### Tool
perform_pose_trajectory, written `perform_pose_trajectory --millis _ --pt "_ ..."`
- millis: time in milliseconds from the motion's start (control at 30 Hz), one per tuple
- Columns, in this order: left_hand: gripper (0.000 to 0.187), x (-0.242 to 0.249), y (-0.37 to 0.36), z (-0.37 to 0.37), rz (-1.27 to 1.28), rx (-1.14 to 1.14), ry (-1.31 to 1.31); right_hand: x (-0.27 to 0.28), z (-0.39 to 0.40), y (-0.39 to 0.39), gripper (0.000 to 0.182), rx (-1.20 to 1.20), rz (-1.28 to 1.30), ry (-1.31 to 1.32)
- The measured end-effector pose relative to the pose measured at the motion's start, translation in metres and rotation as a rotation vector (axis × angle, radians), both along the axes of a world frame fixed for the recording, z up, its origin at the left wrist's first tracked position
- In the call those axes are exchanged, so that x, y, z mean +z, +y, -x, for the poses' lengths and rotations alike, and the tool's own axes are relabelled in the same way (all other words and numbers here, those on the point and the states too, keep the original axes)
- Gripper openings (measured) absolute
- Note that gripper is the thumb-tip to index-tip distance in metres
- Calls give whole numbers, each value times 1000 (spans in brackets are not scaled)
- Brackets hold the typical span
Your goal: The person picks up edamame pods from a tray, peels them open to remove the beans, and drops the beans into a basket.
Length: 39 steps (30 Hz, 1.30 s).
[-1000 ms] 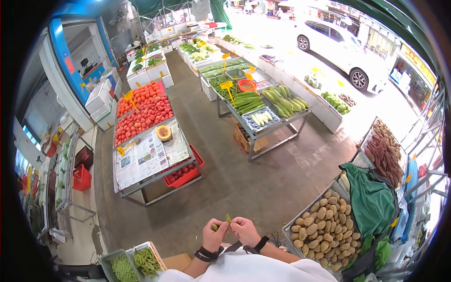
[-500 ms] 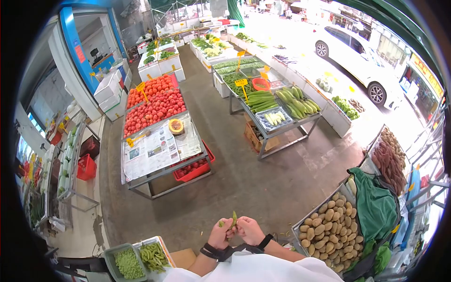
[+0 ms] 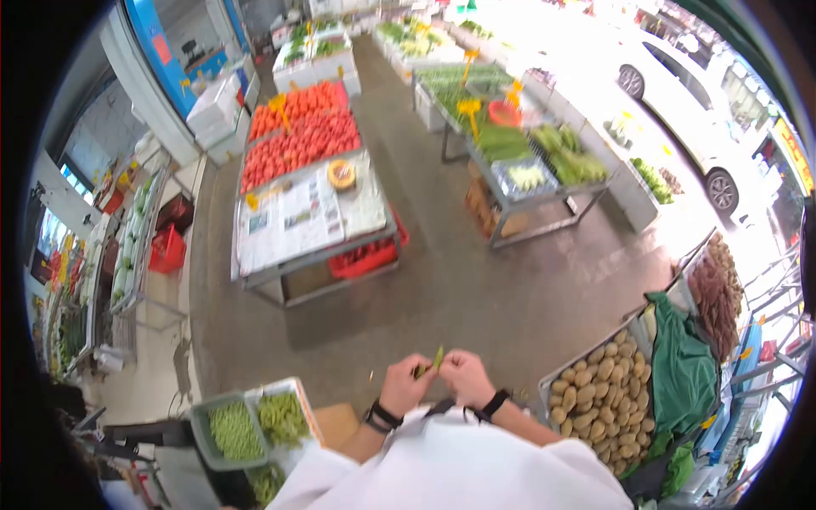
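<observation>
My left hand (image 3: 405, 385) is closed at the bottom middle, its fingers pinching a green pod (image 3: 439, 358). Close beside it on the right, my right hand (image 3: 466, 376) is also closed, with fingertips on the same pod. The pod's tip points up between the two hands. Lower left, a grey-green tub (image 3: 204, 429) holds small green peas or beans (image 3: 235, 431). Next to the tub, a white box (image 3: 299, 393) holds green pods (image 3: 283, 419). More green pods lie below it.
Brown potatoes (image 3: 605, 395) fill a tray at the lower right, beside a green cloth (image 3: 680, 365). Ahead stand a table with red tomatoes (image 3: 303, 153) and newspaper (image 3: 289, 221), and another with green vegetables (image 3: 501, 143). A white car (image 3: 680, 81) is at upper right.
The view has tilted down and shifted, so the tables sit higher and more of the lower-left tubs shows. Both hands appear higher and slightly right, still at the pod, which leans more.
</observation>
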<state>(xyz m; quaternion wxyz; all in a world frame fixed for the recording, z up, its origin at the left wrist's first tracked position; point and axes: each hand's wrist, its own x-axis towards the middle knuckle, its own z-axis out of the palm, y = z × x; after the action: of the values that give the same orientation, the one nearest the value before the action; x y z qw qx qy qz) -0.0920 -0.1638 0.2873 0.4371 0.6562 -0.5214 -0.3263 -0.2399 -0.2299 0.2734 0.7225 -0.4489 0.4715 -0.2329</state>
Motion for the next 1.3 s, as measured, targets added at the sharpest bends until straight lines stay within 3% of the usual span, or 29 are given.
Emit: perform_pose_trajectory --millis 200,300,333,433,533,633,833,933,1033,1233,1300 --pt "12 -12 -5 -5 -7 65 251 -3 -11 -2 4 -115 -177 -156" --pt "10 -16 -5 -10 -150 100 525 7 -13 -3 4 -119 -236 -199" --pt "10 -14 -5 -12 -252 138 737 2 -13 -4 5 -103 -269 -241" --pt "11 -7 -7 -16 -310 147 922 -1 -13 -6 6 -100 -333 -319" --pt "11 -2 -8 -10 -200 126 626 6 -10 -15 6 -4 -419 -314" --pt "11 -4 -9 -13 -92 -24 296 8 -4 -25 16 179 -313 -217" --pt "13 -3 -5 -17 -356 15 780 5 4 -23 18 230 -279 -276" --pt "12 -5 -3 -12 -272 34 466 -1 5 -16 19 220 -231 -362" --pt "12 5 -1 -10 -223 -1 395 -2 5 -14 19 138 -274 -354" --pt "12 -9 -2 -16 -194 -143 457 0 6 -14 20 141 -253 -314" --pt "10 3 -1 -15 -300 -91 639 5 6 -14 19 172 -215 -300"
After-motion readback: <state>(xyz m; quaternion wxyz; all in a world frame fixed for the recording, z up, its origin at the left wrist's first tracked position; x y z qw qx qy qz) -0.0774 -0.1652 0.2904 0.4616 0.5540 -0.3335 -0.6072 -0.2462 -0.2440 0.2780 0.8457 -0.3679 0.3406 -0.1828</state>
